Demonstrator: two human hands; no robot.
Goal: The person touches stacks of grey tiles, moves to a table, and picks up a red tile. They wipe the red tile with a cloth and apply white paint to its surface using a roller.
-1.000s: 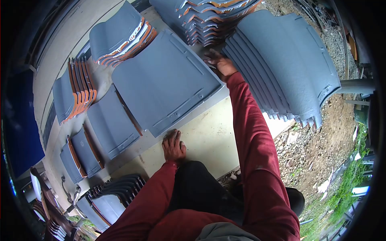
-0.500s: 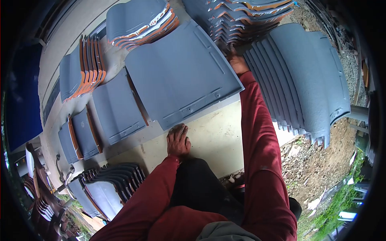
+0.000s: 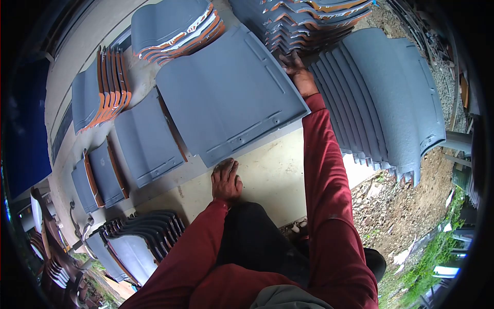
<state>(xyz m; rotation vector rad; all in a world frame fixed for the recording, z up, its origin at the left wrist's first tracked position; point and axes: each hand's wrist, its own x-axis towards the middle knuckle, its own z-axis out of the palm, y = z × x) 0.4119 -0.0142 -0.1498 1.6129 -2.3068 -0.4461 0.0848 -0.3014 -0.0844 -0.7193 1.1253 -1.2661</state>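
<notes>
Both hands on the large flat grey roof tile [image 3: 229, 95], centre frame | left hand [image 3: 225, 180] fingers flat at near edge | right hand [image 3: 297, 72] grips far edge | tile not yet stacked.

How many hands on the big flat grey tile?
2. Left hand rests at the near edge of the large flat grey roof tile; right hand holds its far right edge. Right fingertips partly hidden.

Left hand [image 3: 226, 180] lies flat, fingers forward; right hand [image 3: 297, 73] stretches far ahead, arm straight.
</notes>
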